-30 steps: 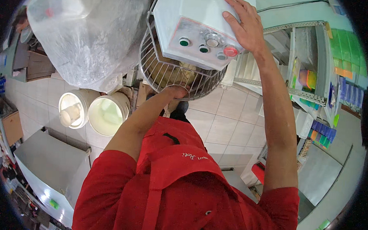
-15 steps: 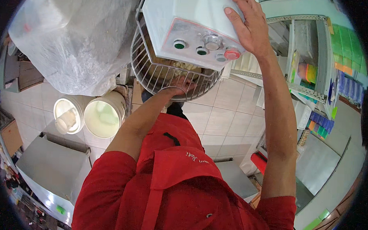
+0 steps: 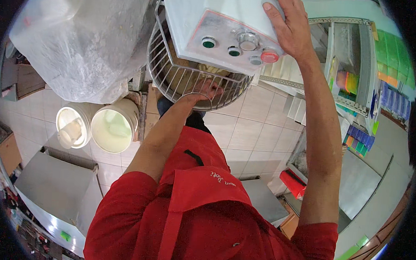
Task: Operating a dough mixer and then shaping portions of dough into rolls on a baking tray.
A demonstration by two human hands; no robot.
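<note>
A white mixer housing point(image 3: 216, 20) with green and red buttons and a metal knob stands over a round bowl with a wire guard point(image 3: 164, 69). Pale dough point(image 3: 209, 68) shows partly through the bars. My right hand point(image 3: 290, 27) rests on the housing above the red button, fingers apart and holding nothing. My left hand point(image 3: 205, 91) is at the guard's near edge, where a curved wire crosses it; its loosely bent fingers show apart among the bars, partly hidden, and I cannot tell whether they touch the dough.
A plastic-wrapped bulky object point(image 3: 83, 38) stands left of the mixer. Two white buckets point(image 3: 113, 142) sit on the tiled floor point(image 3: 244, 140). A steel cabinet point(image 3: 52, 188) is at lower left. Shelving point(image 3: 357, 62) with colourful plastic items and a pale worktop point(image 3: 359, 181) line the right.
My left hand has pushed slightly further in among the guard's bars, its fingers now showing more. My right hand, still on the housing, has shifted slightly right and up in view.
</note>
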